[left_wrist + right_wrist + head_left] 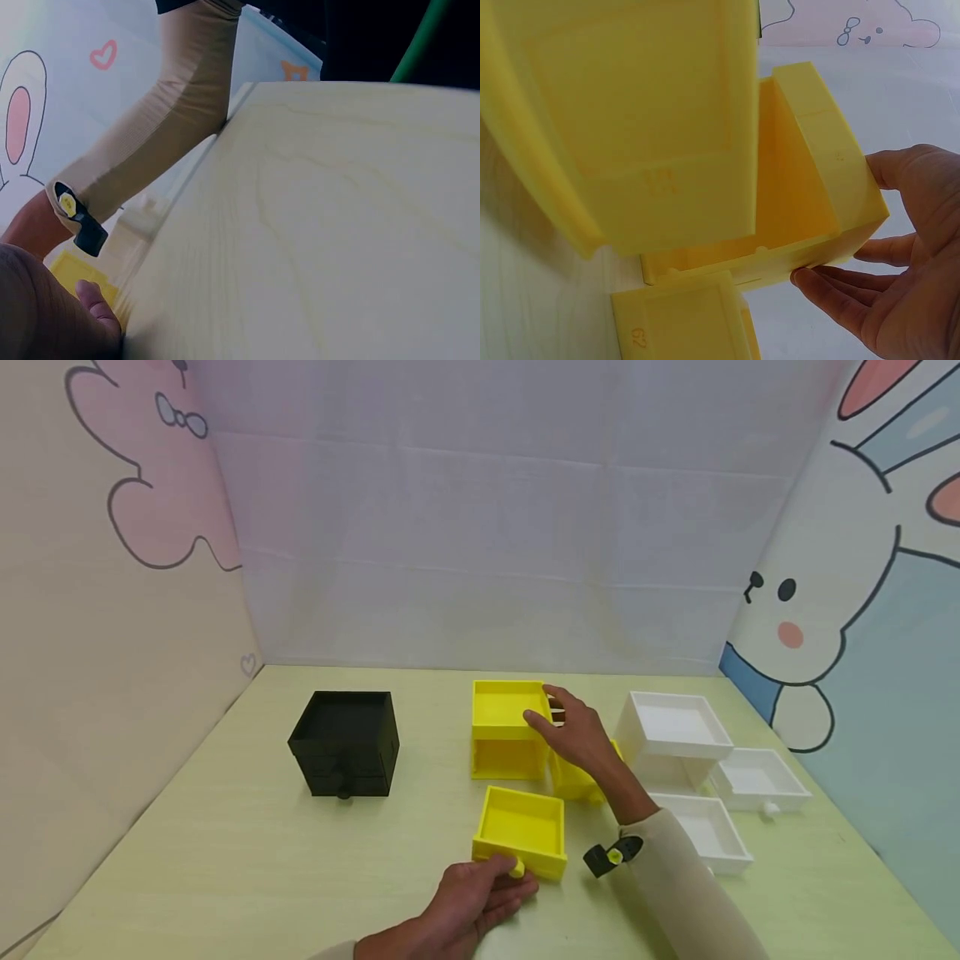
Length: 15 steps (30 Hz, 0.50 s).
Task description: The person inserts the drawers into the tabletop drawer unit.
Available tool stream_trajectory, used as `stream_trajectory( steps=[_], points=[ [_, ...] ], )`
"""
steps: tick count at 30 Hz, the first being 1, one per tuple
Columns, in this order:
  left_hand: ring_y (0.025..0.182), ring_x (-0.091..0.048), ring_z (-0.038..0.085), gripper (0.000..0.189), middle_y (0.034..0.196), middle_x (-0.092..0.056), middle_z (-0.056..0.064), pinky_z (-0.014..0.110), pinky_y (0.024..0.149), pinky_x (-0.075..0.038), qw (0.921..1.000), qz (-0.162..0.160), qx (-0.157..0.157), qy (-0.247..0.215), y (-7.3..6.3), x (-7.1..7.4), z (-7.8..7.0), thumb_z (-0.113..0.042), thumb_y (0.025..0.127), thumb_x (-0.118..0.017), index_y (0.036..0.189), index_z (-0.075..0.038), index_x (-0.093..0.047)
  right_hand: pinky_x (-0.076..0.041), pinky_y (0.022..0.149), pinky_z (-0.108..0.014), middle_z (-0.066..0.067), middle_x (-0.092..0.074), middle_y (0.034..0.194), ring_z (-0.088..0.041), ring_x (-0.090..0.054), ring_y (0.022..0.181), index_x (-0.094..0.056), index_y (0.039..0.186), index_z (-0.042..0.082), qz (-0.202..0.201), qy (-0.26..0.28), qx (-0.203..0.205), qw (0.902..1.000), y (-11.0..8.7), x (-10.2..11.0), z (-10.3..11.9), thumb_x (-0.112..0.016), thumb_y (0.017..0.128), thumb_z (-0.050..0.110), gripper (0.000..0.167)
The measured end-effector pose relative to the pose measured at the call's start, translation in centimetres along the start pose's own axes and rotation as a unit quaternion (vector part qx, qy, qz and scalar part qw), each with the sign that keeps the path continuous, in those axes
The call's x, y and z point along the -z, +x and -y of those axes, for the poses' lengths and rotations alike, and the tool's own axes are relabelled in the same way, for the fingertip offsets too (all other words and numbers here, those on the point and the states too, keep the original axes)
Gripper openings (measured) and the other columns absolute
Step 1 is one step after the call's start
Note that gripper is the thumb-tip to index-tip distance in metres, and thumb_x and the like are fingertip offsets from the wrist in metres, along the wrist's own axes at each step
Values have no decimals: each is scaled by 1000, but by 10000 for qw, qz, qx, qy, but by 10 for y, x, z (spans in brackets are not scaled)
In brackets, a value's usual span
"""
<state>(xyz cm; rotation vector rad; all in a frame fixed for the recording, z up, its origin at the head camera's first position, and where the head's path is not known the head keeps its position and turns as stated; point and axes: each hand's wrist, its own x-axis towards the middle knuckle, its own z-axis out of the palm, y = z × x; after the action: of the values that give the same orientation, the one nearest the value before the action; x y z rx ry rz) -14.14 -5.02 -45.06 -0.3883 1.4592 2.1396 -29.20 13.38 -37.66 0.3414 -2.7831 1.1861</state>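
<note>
My left hand (pixel 468 906) pinches a yellow drawer (pixel 525 827) by its round knob, thumb on top and fingers beneath. The drawer is held in front of a yellow cabinet (pixel 510 731), whose open front faces me. My right hand (pixel 581 735) grips the cabinet at its upper right, thumb at the top edge and fingers along the side. In the right wrist view the drawer's underside (pixel 652 127) shows, raised and overlapping the cabinet opening. A second yellow drawer (pixel 573 777) lies right of the cabinet, partly hidden by my right forearm.
A black cabinet (pixel 345 743) with its drawer in stands to the left. Over on the right is a white cabinet (pixel 678 727), with one white drawer (pixel 761 777) beside it and another (pixel 712 835) in front. Fabric walls enclose the table (pixel 225 860).
</note>
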Motion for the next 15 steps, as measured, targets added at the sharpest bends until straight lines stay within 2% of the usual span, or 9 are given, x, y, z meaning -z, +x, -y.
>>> stream_trajectory(
  steps=[4,11,15],
  points=[
    [92,-73,19,28,102,-74,15,25,77,-57,10000,3,-41,11,3,0,-1,-18,96,-62,109,7,-66,-50,96,-51,-24,-50,143,-40,-57,123,-35,153,7,6,-1,-16,10000,0,0,-1,-62,98,39,69],
    [94,-73,19,31,105,-73,17,24,76,-57,9992,134,-380,79,6,2,-3,-19,96,-63,110,8,-66,-50,96,-52,-24,-49,144,-40,-56,123,-35,153,6,7,-13,21,10000,1,0,-2,-61,99,39,69],
    [93,-73,18,31,105,-73,17,23,75,-57,9988,141,-453,88,10,4,-5,-20,96,-63,110,7,-66,-50,96,-52,-24,-48,145,-40,-56,124,-34,153,6,36,0,20,10000,1,0,-1,-61,99,39,69]
  ],
)
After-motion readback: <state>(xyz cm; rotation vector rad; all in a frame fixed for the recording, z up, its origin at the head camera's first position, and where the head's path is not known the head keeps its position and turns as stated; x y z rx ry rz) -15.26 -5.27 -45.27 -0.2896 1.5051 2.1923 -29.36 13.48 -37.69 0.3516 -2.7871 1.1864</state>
